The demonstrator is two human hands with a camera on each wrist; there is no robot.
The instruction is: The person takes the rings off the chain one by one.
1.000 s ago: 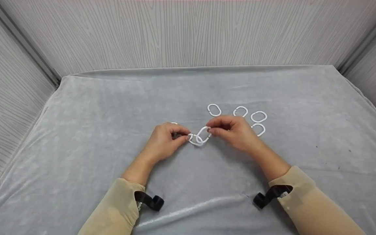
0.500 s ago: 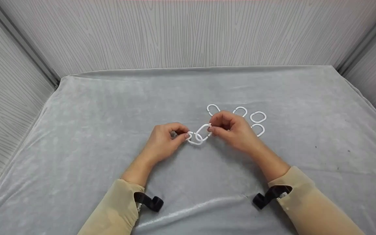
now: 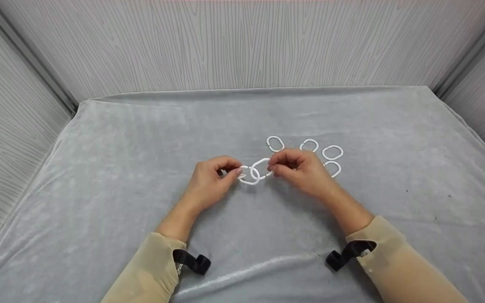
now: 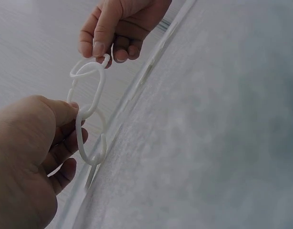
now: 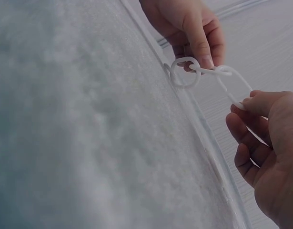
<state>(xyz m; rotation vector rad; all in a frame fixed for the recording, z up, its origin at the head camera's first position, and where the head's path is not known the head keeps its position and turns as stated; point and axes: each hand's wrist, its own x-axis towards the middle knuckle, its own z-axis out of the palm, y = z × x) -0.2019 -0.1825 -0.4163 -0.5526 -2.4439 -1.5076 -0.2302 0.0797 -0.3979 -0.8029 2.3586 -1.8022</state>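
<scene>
In the head view my left hand (image 3: 209, 182) pinches a white oval plastic chain link (image 3: 249, 183) between thumb and fingertips. A second white link (image 3: 260, 160) loops through it, its far end pinched by my right hand (image 3: 303, 173). Both links are held just in front of the loose ones. The left wrist view shows another joined link (image 4: 80, 138) hanging below the left thumb, with part of a further one (image 4: 90, 177) under it. My left fingers mostly hide these in the head view. Both links between the hands have small gaps in their outlines.
Loose white links lie on the grey cloth (image 3: 141, 139) beyond and beside the right hand: one at the back (image 3: 275, 137), one in the middle (image 3: 310, 140), one farther right (image 3: 333, 146) and one partly behind the hand (image 3: 338, 169). A wood-grain panel (image 3: 242, 46) stands behind.
The left hand has drifted slightly left and up, and the joined links now stretch a little wider. The right hand rose briefly, then came back down, still holding its link.
</scene>
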